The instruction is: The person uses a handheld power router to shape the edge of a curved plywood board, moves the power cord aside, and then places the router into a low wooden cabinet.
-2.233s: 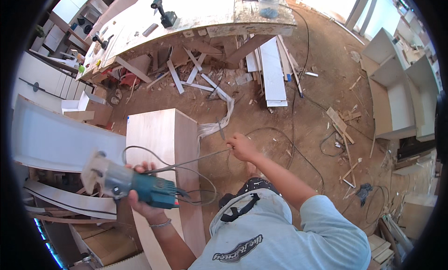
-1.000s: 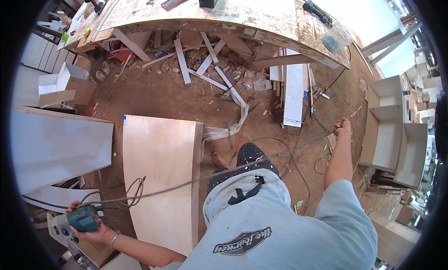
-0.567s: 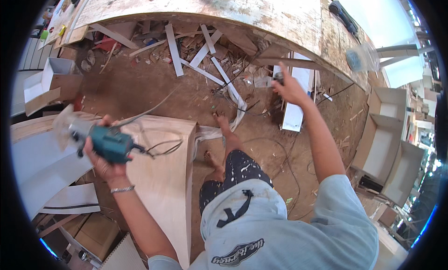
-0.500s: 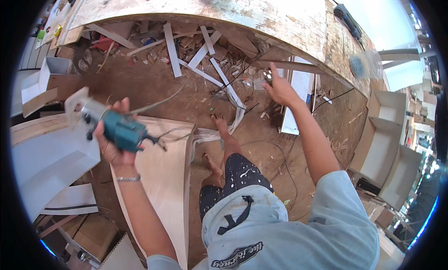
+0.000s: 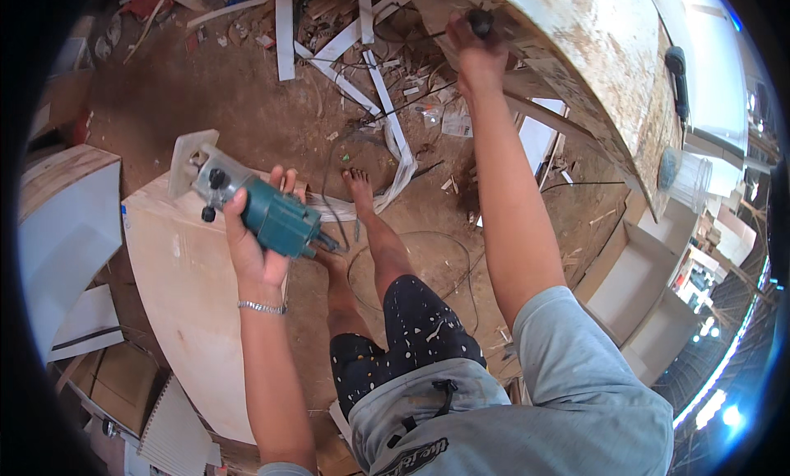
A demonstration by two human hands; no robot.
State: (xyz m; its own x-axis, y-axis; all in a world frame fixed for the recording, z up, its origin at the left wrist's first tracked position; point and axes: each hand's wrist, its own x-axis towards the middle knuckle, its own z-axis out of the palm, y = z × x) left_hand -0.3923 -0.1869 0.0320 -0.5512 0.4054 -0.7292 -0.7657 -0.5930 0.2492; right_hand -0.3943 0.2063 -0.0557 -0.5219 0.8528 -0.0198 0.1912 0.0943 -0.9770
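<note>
My left hand [image 5: 257, 250] is wrapped round a teal trim router [image 5: 284, 222], held tilted in the air with its clear guard and pale square base toward the upper left. The router hangs over one end of a curved pale plywood panel [image 5: 185, 287]. A dark power cord [image 5: 333, 204] runs from its rear end. My right hand [image 5: 479, 60] reaches under the edge of the worn workbench [image 5: 576, 40]. Its fingers are closed at a dark rounded piece [image 5: 480, 21], too blurred to name; a thin dark cable meets the hand there.
White offcut strips [image 5: 285, 32] and wood scraps litter the brown floor beyond my feet. Looped cable [image 5: 411, 236] lies on the floor near my legs. Open box-like cabinets [image 5: 634, 262] stand at right. A clear plastic tub [image 5: 683, 176] and a black tool [image 5: 676, 81] sit on the bench.
My right hand has moved from pointing in the open to gripping under the bench edge. The router in my left hand has shifted right in the view, which has also turned.
</note>
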